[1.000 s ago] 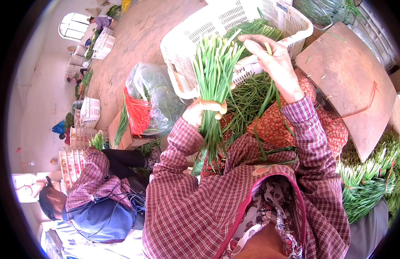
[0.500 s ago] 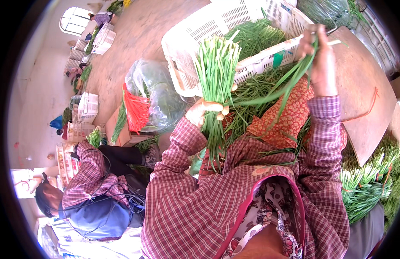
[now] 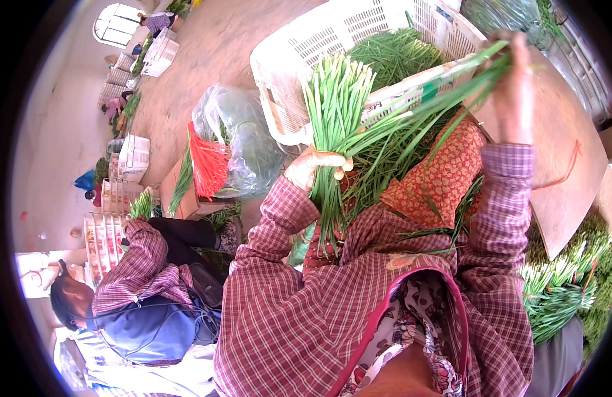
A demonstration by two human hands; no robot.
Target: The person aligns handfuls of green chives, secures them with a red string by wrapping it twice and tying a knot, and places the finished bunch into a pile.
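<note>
My left hand is wrapped round the middle of a thick bunch of garlic chives. The pale cut ends point up and the leaves hang below my fingers. Raised at the right, my right hand is somewhat blurred and closed on a few loose chive strands. These stretch down and left toward the bunch. More loose chives lie beneath, beside an orange flowered cloth across my lap.
Ahead stands a white plastic basket with chives inside. Left of it are a clear plastic bag and red ties. A brown board and tied chive bundles lie right. A co-worker sits at left.
My right hand has moved to the right and slightly outward, drawing the loose strands into a straighter line. My left hand keeps its hold on the bunch, nearly in place.
</note>
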